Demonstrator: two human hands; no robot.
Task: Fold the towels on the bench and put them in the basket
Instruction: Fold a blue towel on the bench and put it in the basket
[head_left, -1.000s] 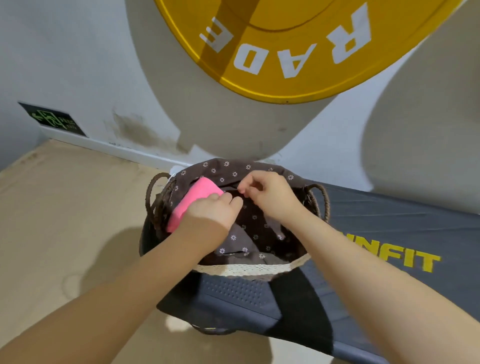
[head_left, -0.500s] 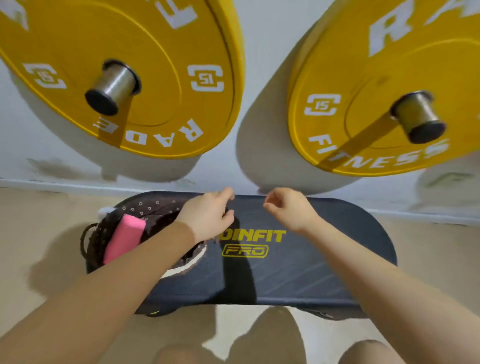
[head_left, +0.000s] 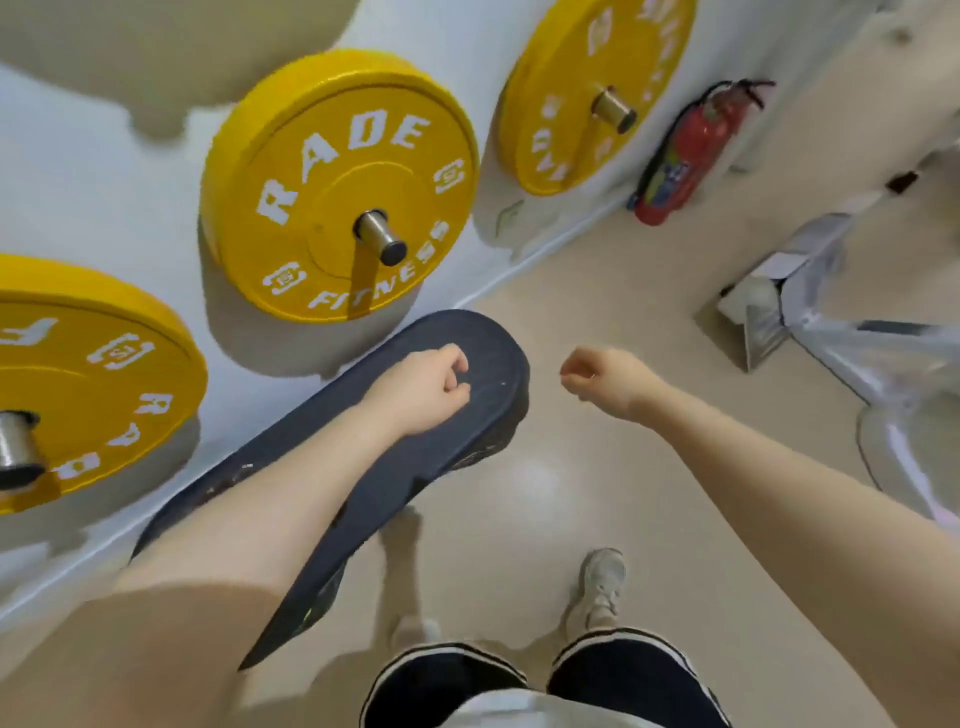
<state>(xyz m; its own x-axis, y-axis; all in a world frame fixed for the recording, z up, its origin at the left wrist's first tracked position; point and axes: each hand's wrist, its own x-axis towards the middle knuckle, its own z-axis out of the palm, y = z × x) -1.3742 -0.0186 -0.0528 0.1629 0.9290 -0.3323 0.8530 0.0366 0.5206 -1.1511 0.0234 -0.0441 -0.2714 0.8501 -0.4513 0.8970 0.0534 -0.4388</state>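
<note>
- Head view: the table, a dark padded bench, is seen running diagonally beside the white wall; no towel or basket is shown on the visible part of it.
- The left hand is held over the far end of the table, its fingers curled inward and closed on nothing.
- The right hand is held over the floor, just off that far end of the table; its fingers are likewise curled in and empty.
- Three yellow plates are mounted on the wall behind the table.
- A red extinguisher is leaned against the wall, well beyond the table's far end.
- Two shoes are seen on the floor beside the table.
</note>
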